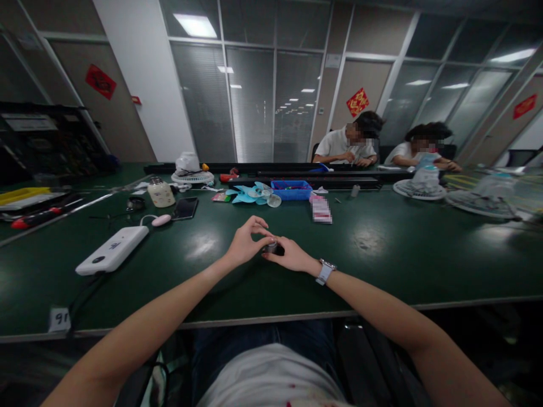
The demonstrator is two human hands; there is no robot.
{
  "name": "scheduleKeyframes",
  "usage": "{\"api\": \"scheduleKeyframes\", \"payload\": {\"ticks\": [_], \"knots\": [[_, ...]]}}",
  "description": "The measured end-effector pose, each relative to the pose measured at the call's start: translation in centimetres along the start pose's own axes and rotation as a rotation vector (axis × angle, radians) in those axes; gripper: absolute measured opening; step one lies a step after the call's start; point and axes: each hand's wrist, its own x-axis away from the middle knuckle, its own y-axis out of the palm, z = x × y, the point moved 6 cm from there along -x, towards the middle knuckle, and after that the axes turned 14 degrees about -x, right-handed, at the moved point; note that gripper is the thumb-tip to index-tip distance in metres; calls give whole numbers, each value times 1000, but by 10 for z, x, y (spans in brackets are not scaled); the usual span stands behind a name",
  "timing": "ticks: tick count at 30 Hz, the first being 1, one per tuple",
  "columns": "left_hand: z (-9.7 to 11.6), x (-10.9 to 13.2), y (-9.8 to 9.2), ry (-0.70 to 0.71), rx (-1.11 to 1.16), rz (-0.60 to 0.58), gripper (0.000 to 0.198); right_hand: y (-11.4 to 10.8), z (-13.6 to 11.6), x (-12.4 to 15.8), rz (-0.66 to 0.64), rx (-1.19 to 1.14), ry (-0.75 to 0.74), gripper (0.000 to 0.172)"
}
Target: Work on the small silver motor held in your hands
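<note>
Green across the table (pixel 403 254), with a small dark object (pixel 270 247) on the near side of the blue tray (pixel 292 194). Holds it in the right hand (pixel 293 255), with thumb and fingers around its sides. Bends the left hand (pixel 246 242) over its top, with thumb and fingers set narrow; cannot tell whether gripping.

Beneath the fingers (pixel 257 245) spreads a dark green desk (pixel 237 305), on which the light makes pale shining spots. Far beyond the fingers there is a wall of framed glass (pixel 292 85), partly covered by blinds (pixel 252 107), and bright lamps (pixel 195 25) show in the panes. To the fingers' far left stands a white wall section (pixel 139 62), then a brown panel (pixel 119 121) (a red paper diamond (pixel 100 82) decorates it).
</note>
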Motion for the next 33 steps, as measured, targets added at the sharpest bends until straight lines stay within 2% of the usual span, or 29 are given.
{"api": "scheduleKeyframes", "payload": {"ticks": [5,9,12,16,19,25,33], "knots": [[1,1,-1,32,10,-38,25,0,0,0,7,-10,-33,34],[4,0,-1,17,97,-140,37,1,2,-1,11,-10,-33,32],[5,1,2,2,177,-223,38,0,3,-1,13,-11,-22,32],[5,1,5,-3,234,-268,36,0,0,-1,-5,-17,-17,31],[4,1,5,-1,218,-255,36,0,-2,0,-5,-10,-3,33],[0,1,0,-33,110,-138,42,-1,-4,0,-2,21,-20,38],[-3,1,0,-44,136,-103,45,0,-3,0,0,18,-8,30]]}}
